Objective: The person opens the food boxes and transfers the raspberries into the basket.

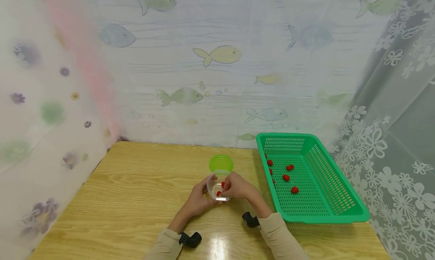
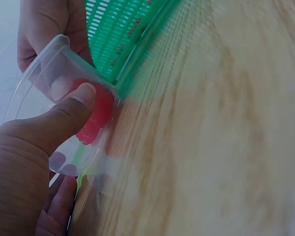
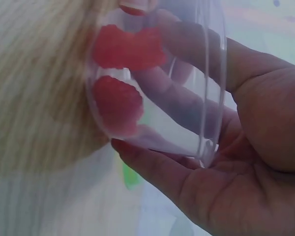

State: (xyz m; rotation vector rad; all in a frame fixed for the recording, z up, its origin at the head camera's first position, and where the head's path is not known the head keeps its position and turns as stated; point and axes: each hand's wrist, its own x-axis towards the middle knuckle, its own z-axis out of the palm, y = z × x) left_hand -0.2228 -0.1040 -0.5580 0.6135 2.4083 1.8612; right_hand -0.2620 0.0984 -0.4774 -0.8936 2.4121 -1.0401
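Left hand (image 1: 198, 201) grips the cup (image 1: 211, 188). Right hand (image 1: 238, 186) reaches inside, its hold unclear; berries (image 1: 286, 177) in the basket (image 1: 326, 218) lie rightward, nearer it.

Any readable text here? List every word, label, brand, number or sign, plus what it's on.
None: no word, label, brand, number or sign can be read in any view.
Clear cup: no lettering visible.
Light green lid: any fine marking would be too small to read.
Green basket: no lettering visible.
Black wrist mounts: too small to tell.
Backdrop: printed fish, bubbles and lines, no lettering visible.
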